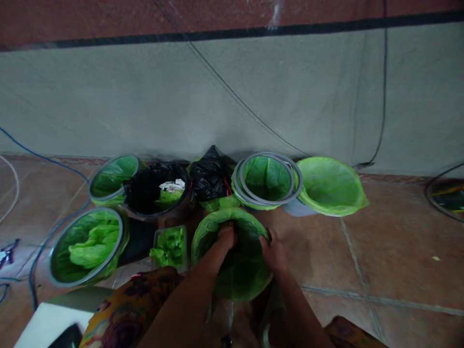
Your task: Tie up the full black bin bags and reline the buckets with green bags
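Head view: clasps green liner [243, 278] in curled right hand [274, 251], left hand [226, 235] inside, openness and hold unclear; before far floor edge [398, 189].

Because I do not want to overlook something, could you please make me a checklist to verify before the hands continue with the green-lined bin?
1. Left hand inside the green-lined bin: ok, though its fingertips are hard to see.
2. Right hand at the rim: ok, it is on the right edge.
3. Liner spread open at the mouth: ok.
4. Liner reaching the bottom: cannot tell, the inside is too dark.
5. Grey ring on this bin: not ok, none shows; the grey rings lie stacked on another bin by the wall.
6. Blue cable apart from this bin: ok, it runs far to the left.
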A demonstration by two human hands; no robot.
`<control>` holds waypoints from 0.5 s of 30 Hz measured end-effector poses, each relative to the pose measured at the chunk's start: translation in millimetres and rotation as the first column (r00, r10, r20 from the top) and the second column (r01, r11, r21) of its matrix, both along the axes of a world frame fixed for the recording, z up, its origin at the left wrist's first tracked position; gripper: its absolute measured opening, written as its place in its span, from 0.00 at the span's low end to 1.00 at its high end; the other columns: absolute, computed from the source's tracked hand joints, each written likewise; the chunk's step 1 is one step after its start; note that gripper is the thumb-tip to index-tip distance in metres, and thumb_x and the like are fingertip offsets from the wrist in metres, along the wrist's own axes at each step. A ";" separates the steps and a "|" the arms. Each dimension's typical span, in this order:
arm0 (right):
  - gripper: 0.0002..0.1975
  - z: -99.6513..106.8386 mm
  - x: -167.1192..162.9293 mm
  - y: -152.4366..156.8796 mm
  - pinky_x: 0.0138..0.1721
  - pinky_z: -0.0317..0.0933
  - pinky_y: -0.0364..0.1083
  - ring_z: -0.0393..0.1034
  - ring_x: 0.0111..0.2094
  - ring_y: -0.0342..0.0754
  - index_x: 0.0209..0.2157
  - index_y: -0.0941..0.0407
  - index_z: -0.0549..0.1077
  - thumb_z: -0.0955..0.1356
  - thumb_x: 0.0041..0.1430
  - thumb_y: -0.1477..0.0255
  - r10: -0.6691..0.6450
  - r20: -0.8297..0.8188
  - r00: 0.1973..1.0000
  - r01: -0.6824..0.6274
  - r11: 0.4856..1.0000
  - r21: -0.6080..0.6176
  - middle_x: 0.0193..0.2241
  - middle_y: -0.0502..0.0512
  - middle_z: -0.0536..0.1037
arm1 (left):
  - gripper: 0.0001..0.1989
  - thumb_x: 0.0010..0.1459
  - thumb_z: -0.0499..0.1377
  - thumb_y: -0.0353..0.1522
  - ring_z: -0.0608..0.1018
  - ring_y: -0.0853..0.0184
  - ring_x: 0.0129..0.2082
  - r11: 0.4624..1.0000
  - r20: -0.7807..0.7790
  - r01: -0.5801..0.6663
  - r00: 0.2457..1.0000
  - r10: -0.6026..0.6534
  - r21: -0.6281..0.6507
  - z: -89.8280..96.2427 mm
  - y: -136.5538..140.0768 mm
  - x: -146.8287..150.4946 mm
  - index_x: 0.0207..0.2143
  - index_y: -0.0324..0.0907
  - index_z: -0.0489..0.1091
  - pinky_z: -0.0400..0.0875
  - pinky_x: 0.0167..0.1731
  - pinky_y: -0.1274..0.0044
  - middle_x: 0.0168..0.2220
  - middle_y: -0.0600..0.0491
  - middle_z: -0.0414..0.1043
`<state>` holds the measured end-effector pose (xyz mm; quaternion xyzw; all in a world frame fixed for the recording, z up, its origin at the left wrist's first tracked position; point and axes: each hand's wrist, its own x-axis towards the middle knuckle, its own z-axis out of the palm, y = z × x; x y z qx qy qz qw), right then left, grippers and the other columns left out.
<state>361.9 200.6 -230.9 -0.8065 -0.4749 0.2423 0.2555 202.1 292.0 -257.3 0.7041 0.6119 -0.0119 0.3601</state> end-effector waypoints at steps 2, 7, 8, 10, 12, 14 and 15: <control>0.27 12.8 -0.8 9.9 0.52 0.65 0.53 0.71 0.52 0.57 0.58 0.65 0.65 0.62 0.63 0.62 -0.020 0.054 0.998 0.018 0.999 0.049 0.51 0.69 0.76 | 0.20 0.54 0.60 0.26 0.72 0.46 0.55 1.000 -0.056 0.005 0.998 -0.006 -0.018 18.2 -5.1 5.6 0.51 0.32 0.70 0.66 0.53 0.64 0.51 0.32 0.72; 0.17 52.3 -21.1 66.6 0.56 0.61 0.49 0.70 0.52 0.52 0.51 0.59 0.73 0.60 0.65 0.70 0.204 0.167 0.965 -0.227 0.965 0.133 0.50 0.62 0.77 | 0.15 0.64 0.51 0.32 0.79 0.54 0.43 0.977 -0.027 -0.180 0.983 0.184 0.117 74.3 -13.2 11.8 0.43 0.36 0.75 0.71 0.44 0.66 0.39 0.39 0.77; 0.17 56.6 -26.2 79.2 0.56 0.61 0.49 0.70 0.52 0.52 0.50 0.59 0.73 0.60 0.65 0.71 0.286 0.183 0.941 -0.309 0.945 0.111 0.50 0.62 0.77 | 0.16 0.65 0.48 0.32 0.79 0.57 0.43 0.942 0.008 -0.241 0.969 0.246 0.234 83.8 -10.2 9.0 0.45 0.37 0.74 0.70 0.45 0.68 0.40 0.41 0.78; 0.17 59.1 -33.6 100.0 0.56 0.61 0.49 0.71 0.51 0.52 0.51 0.59 0.74 0.61 0.65 0.72 0.416 0.215 0.884 -0.431 0.902 0.025 0.50 0.62 0.78 | 0.17 0.66 0.48 0.32 0.76 0.59 0.48 0.845 0.047 -0.296 0.950 0.308 0.444 97.1 1.7 -1.2 0.50 0.37 0.72 0.68 0.51 0.69 0.46 0.42 0.77; 0.17 54.8 -35.8 112.6 0.54 0.62 0.49 0.72 0.50 0.53 0.52 0.59 0.73 0.61 0.66 0.72 0.499 0.230 0.836 -0.494 0.866 -0.081 0.50 0.63 0.78 | 0.18 0.65 0.51 0.34 0.74 0.58 0.52 0.831 -0.017 -0.229 0.961 0.275 0.507 101.3 18.3 -14.7 0.54 0.38 0.70 0.65 0.54 0.68 0.51 0.43 0.75; 0.17 47.0 -33.6 117.4 0.52 0.62 0.48 0.73 0.49 0.53 0.53 0.58 0.73 0.61 0.67 0.71 0.570 0.220 0.792 -0.546 0.822 -0.162 0.49 0.63 0.78 | 0.19 0.65 0.54 0.38 0.75 0.58 0.51 0.910 -0.135 -0.095 0.978 0.162 0.403 97.3 34.0 -28.3 0.54 0.40 0.70 0.66 0.53 0.68 0.51 0.44 0.75; 0.17 43.0 -31.6 117.7 0.51 0.62 0.47 0.73 0.49 0.52 0.53 0.58 0.73 0.61 0.67 0.70 0.604 0.211 0.769 -0.574 0.797 -0.188 0.48 0.62 0.78 | 0.19 0.64 0.54 0.39 0.76 0.58 0.50 0.947 -0.185 -0.017 0.979 0.080 0.320 93.3 40.0 -34.3 0.54 0.42 0.71 0.67 0.52 0.69 0.50 0.45 0.76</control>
